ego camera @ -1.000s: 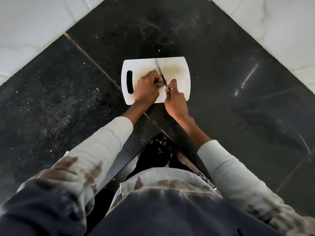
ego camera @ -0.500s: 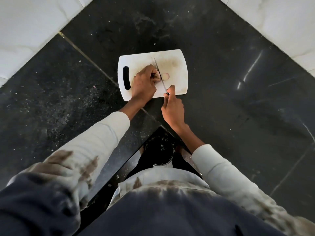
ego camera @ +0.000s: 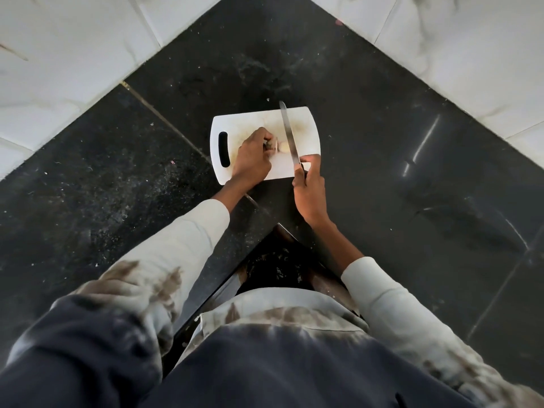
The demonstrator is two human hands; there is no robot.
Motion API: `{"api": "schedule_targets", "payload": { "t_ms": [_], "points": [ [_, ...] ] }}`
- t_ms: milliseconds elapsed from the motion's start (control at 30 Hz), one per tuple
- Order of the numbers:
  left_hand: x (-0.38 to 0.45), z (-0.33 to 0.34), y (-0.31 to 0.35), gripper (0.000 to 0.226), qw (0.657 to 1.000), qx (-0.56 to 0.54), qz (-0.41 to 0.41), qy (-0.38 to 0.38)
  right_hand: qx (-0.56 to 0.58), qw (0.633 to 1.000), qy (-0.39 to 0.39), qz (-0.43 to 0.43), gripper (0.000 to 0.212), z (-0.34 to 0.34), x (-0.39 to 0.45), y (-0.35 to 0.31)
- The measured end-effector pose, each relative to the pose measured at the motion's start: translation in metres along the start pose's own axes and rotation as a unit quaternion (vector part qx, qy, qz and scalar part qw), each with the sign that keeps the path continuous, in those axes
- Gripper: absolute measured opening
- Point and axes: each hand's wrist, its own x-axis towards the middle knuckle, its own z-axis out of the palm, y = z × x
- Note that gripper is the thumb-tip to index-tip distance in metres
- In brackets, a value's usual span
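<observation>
A white cutting board (ego camera: 247, 122) with a slot handle at its left lies on the black stone counter (ego camera: 382, 142). My left hand (ego camera: 251, 160) rests on the board, its fingers curled on a small pale piece of food (ego camera: 283, 147); what it is I cannot tell. My right hand (ego camera: 309, 189) grips the handle of a long knife (ego camera: 288, 134) at the board's near right edge. The blade points away from me, just right of the food piece, its tip past the board's far edge.
The counter forms an inside corner, with white marble-look wall tiles (ego camera: 73, 54) on the left and also on the right (ego camera: 456, 54). Crumbs and dust speckle the left counter (ego camera: 73, 187). My torso in a stained pale shirt fills the bottom.
The knife has slid to the right of the food piece and its blade reaches farther across the board. My left hand stays on the food. The camera has tilted.
</observation>
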Motion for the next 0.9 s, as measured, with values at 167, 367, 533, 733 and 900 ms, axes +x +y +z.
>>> {"api": "schedule_targets", "payload": {
  "t_ms": [167,367,533,733,900],
  "points": [
    [0.009,-0.005,-0.004,0.047,0.999,0.019,0.032,-0.019,0.019,1.0,-0.007,0.015,0.019,-0.011,0.016,-0.012],
    [0.018,-0.018,0.006,0.036,0.995,0.067,0.05,-0.047,0.027,0.998,-0.028,0.051,0.013,-0.011,0.025,-0.014],
    [0.013,-0.012,0.015,0.018,0.999,0.043,0.027,0.004,0.025,0.996,-0.062,0.063,0.015,-0.005,0.027,-0.006],
    [0.008,-0.005,0.014,0.019,0.999,0.002,0.012,0.045,0.032,0.994,-0.077,0.069,0.01,0.004,0.021,0.0],
    [0.005,-0.001,0.012,0.03,0.998,-0.012,-0.013,0.053,0.037,0.994,-0.083,0.066,0.009,0.005,0.018,0.001]
  ]
}}
